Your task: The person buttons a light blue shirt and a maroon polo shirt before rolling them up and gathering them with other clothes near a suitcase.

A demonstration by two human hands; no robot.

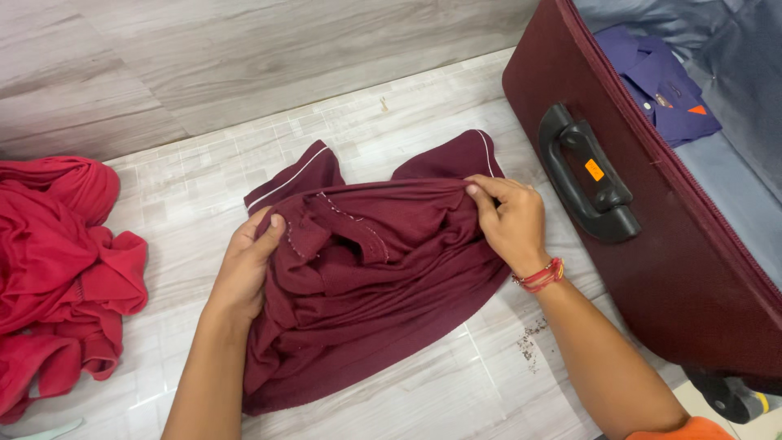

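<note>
A maroon polo shirt [366, 277] with white-trimmed sleeves lies bunched on the pale tiled floor in the middle of the view. My left hand [244, 269] grips its left side near the collar, thumb on top of the cloth. My right hand [509, 220], with a red thread band at the wrist, pinches the folded upper edge on the right side. Both sleeves stick out beyond the fold toward the wall.
An open maroon suitcase [652, 244] with a black handle [590, 175] stands at the right; a folded purple shirt [660, 81] lies inside on grey lining. A heap of red cloth [61, 261] lies at the left. A wood-patterned wall runs along the top.
</note>
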